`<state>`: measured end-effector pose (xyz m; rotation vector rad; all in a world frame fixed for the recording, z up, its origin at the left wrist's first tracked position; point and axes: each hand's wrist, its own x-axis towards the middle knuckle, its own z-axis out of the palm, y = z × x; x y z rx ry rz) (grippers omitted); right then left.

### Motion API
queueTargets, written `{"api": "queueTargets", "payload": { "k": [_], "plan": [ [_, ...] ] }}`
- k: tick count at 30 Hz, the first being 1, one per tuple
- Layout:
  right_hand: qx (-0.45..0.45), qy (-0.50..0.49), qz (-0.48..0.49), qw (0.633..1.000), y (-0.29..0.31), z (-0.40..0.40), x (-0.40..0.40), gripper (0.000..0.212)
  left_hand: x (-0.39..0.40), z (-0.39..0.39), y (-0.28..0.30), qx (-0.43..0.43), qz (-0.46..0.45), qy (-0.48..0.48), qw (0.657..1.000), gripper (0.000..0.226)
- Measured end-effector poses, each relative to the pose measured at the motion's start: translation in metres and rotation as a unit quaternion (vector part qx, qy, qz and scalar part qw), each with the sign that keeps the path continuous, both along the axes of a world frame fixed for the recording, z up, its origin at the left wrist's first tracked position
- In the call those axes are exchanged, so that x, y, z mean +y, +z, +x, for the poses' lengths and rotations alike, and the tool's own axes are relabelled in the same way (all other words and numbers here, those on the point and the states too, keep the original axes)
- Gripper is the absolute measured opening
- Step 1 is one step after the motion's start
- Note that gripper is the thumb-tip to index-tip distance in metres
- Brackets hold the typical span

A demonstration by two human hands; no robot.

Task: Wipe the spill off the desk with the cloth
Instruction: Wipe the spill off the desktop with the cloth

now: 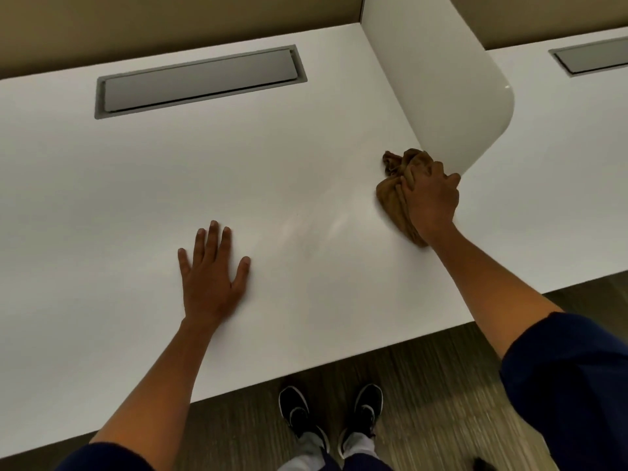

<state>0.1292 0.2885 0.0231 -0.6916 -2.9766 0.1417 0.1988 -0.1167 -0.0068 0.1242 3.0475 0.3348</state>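
I judge the wipe well advanced: right hand (430, 198) clenches the bunched brown cloth (396, 195) on the white bench (136, 185) at right of frame, left hand (212, 270) flat, faint damp streaks (326, 229) remaining at centre.

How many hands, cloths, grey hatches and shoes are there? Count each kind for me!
Hands: 2, left hand and right hand
Cloths: 1, brown cloth
Grey hatches: 2
Shoes: 2
Total: 7
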Motion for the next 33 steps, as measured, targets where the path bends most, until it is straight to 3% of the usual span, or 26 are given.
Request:
{"api": "queueTargets", "payload": {
  "k": [6, 17, 20, 24, 28, 31, 33],
  "plan": [
    [-0.009, -0.013, 0.018, 1.0, 0.0, 0.057, 0.007, 0.044, -0.002, -0.001, -0.002, -0.004, -0.006, -0.007, 1.0, 0.077],
    [-0.009, -0.066, -0.042, 0.997, -0.009, 0.147, 0.001, 0.049, -0.007, -0.004, -0.008, -0.007, -0.014, -0.022, 1.0, 0.08],
    [0.021, -0.057, -0.098, 0.993, -0.005, 0.171, -0.006, 0.045, -0.008, -0.004, -0.009, -0.004, -0.011, -0.028, 1.0, 0.081],
    [0.036, -0.091, -0.097, 0.99, -0.004, 0.201, -0.037, 0.043, -0.006, -0.004, -0.011, -0.002, -0.012, -0.029, 1.0, 0.08],
    [0.006, -0.036, -0.051, 0.998, -0.003, 0.223, -0.09, 0.039, -0.007, -0.003, -0.011, -0.008, -0.004, -0.028, 1.0, 0.081],
    [0.095, 0.031, -0.04, 0.994, 0.002, 0.238, -0.13, 0.035, -0.008, -0.004, -0.01, 0.0, -0.009, -0.036, 0.999, 0.08],
    [0.095, 0.076, -0.007, 0.993, 0.003, 0.247, -0.156, 0.038, -0.009, -0.004, -0.011, 0.0, -0.012, -0.039, 0.999, 0.08]
  ]
}}
